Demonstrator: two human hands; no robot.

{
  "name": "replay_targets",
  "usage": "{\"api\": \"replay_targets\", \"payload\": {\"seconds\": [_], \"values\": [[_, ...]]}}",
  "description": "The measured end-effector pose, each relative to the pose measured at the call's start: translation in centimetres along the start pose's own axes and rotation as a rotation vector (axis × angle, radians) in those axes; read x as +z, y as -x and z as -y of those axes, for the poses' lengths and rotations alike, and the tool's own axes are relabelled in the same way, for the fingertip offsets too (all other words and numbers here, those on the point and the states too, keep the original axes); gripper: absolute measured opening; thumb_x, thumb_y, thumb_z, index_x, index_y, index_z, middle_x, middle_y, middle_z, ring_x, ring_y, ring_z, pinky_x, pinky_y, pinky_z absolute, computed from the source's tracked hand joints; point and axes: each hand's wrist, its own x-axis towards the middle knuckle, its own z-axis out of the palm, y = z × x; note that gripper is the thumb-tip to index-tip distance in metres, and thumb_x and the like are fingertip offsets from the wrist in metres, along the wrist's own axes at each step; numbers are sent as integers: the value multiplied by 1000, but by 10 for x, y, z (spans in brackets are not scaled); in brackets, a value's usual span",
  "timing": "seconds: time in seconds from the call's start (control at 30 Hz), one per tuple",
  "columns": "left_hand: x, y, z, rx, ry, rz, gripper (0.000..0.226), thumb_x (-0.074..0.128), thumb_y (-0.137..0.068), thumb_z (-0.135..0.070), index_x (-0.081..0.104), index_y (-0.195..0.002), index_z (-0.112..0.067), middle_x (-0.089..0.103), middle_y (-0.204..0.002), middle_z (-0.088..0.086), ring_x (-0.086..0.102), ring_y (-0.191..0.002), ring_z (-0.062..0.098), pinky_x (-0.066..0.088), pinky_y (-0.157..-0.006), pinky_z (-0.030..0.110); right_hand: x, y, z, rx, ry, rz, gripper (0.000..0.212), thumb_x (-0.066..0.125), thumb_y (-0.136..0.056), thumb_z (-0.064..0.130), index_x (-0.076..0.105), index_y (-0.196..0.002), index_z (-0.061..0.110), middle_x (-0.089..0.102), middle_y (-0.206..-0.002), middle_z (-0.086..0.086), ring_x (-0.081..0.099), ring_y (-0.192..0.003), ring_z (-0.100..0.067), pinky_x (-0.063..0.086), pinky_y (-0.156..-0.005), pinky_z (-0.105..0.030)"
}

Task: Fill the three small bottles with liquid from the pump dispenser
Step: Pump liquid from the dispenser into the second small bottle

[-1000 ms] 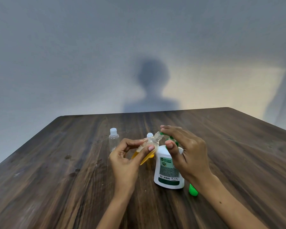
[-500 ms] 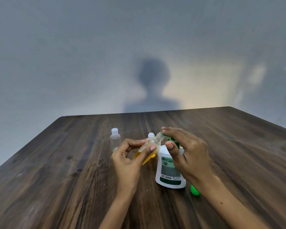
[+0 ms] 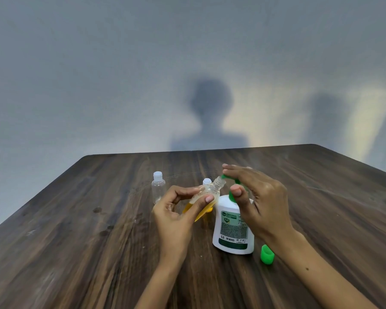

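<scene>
A white pump dispenser (image 3: 233, 228) with a green pump head stands at the table's middle. My right hand (image 3: 259, 201) lies over the pump head, fingers straight on top and thumb against the green neck. My left hand (image 3: 178, 210) pinches a small clear bottle (image 3: 206, 197), tilted with its open mouth at the green nozzle; yellow liquid fills its lower part. A second small bottle (image 3: 158, 188), capped and clear, stands to the left. Behind the tilted bottle only the white cap of a third bottle (image 3: 206, 181) shows.
A green cap (image 3: 267, 254) lies on the dark wooden table (image 3: 76, 241) just right of the dispenser, close to my right forearm. The table's far edge runs before a grey wall with shadows on it.
My right hand has lifted a little with the pump head. The tilted bottle stays at the nozzle in my left hand.
</scene>
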Motion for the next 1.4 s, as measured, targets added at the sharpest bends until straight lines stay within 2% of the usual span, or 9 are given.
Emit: {"api": "replay_targets", "payload": {"seconds": [0.17,0.37,0.47,0.57,0.73,0.9,1.07,1.2,1.4], "values": [[0,0,0,0,14,13,21,83,-63,-12,70,-80,-10,75,-83,1,72,-84,14,56,-73,24,6,8,-1,16,30,5,72,26,-95,65,73,-102,12,71,-107,0,66,-99,-14,55,-78,-31],[0,0,-1,4,29,9,23,83,-63,-11,70,-80,-4,75,-82,3,71,-82,13,54,-73,21,0,1,-1,-10,3,-4,74,24,-95,65,73,-103,11,70,-110,1,65,-103,-13,51,-82,-27],[0,0,0,5,16,9,21,83,-64,-9,70,-80,-5,74,-81,2,71,-81,11,53,-70,18,5,1,1,7,10,-3,72,26,-95,65,73,-100,11,72,-105,1,67,-96,-14,55,-76,-30],[0,0,0,-15,33,9,23,84,-64,-11,70,-81,-4,74,-81,5,71,-83,15,55,-72,22,6,6,0,18,18,2,71,27,-94,66,73,-101,12,72,-105,1,67,-94,-13,56,-72,-31],[0,1,-2,-15,37,9,24,83,-63,-13,70,-81,-3,75,-82,3,71,-83,14,55,-72,23,-1,-1,-1,-2,-10,9,75,23,-94,67,73,-102,12,71,-109,1,66,-101,-14,54,-80,-32],[0,1,-2,-6,30,21,22,82,-65,-13,70,-82,-5,75,-83,3,71,-84,12,55,-72,20,5,8,1,3,37,9,72,26,-94,66,72,-103,12,71,-108,0,66,-98,-15,55,-77,-31],[1,1,-2,-12,32,19,21,82,-64,-11,70,-81,-6,75,-83,1,71,-83,12,55,-73,21,-1,4,-2,-20,13,13,73,24,-95,66,73,-105,11,70,-112,0,64,-105,-14,52,-84,-30],[-1,0,-2,2,30,12,21,82,-64,-12,70,-80,-7,75,-82,0,71,-82,11,54,-71,19,4,3,0,-1,15,-1,72,26,-95,65,74,-101,11,71,-107,0,67,-99,-15,55,-79,-33],[0,1,-3,-12,32,12,23,83,-63,-14,70,-80,-7,75,-83,3,72,-84,16,57,-75,28,0,5,-1,-11,14,17,73,26,-95,66,73,-104,11,70,-111,0,65,-103,-15,54,-83,-32]]}}
